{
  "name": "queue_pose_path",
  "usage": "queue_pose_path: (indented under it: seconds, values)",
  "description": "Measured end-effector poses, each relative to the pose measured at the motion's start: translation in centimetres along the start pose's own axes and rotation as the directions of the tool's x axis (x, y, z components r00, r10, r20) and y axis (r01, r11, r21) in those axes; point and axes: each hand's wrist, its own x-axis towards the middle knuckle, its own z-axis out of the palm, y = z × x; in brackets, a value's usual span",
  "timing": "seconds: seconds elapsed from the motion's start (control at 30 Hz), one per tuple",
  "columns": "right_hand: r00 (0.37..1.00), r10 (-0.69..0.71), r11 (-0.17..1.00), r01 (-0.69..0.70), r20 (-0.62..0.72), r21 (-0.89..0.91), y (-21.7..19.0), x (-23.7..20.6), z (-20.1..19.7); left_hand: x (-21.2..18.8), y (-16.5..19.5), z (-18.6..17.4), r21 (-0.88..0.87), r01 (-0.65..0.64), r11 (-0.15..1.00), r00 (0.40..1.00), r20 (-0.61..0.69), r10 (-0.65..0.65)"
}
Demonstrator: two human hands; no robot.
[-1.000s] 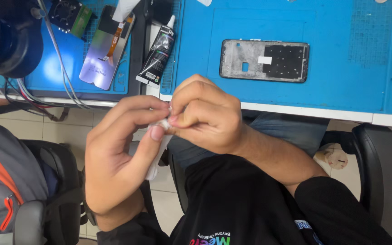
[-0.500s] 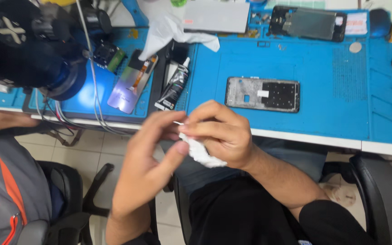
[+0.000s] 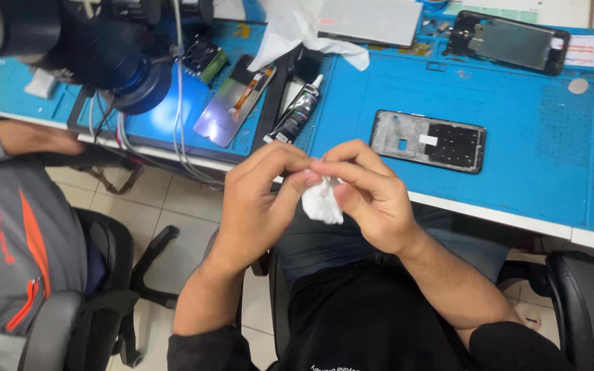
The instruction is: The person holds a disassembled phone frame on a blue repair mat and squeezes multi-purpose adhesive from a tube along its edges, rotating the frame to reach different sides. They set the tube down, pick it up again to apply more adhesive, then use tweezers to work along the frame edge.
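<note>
My left hand [image 3: 259, 199] and my right hand [image 3: 369, 196] meet above my lap, just in front of the bench edge. Both pinch a small crumpled white tissue [image 3: 322, 201] between thumb and fingertips; its lower part hangs below my fingers. Whatever sits inside the tissue is hidden. On the blue mat [image 3: 517, 137] beyond my hands lies a black phone frame [image 3: 427, 141], face up and apart from both hands.
A black glue tube [image 3: 295, 115] and a phone screen panel [image 3: 234, 102] lie left of the frame. A microscope head [image 3: 115, 58] hangs at top left. A second phone body [image 3: 510, 41] and white cloth [image 3: 297, 31] lie further back. Another person in a grey jacket [image 3: 15, 227] sits to my left.
The view has tilted up and pulled back, showing more of the bench. My hands stay together on the tissue, whose crumpled part now shows more below my fingers.
</note>
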Motion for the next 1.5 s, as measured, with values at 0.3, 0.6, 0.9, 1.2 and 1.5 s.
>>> queue_pose_path:
  seconds: [0.3,0.6,0.9,1.2,1.5]
  values:
    - [0.984,-0.140,0.984,0.126,-0.114,-0.126,3.1,-0.6,0.6,-0.3,1.5,-0.8,-0.048,0.201,0.978,0.963,0.193,-0.188]
    - [0.983,-0.139,0.902,0.176,0.119,-0.395,4.0,-0.3,0.5,-2.0,-3.0,-1.0,0.033,0.302,0.953,0.911,0.286,-0.299]
    - [0.985,-0.097,0.793,0.162,0.141,-0.587,3.1,2.8,0.1,-4.9,-6.2,-6.4,-0.147,0.194,0.970,0.919,-0.319,-0.232]
    - [0.986,-0.111,0.548,0.165,0.124,-0.820,6.1,5.5,3.8,-0.5,-8.8,-3.2,0.287,0.017,0.958,0.981,-0.188,0.039]
    - [0.999,0.006,0.590,0.032,0.044,-0.807,7.6,5.7,3.1,5.1,-13.5,0.6,0.439,-0.097,0.893,0.987,-0.073,0.143]
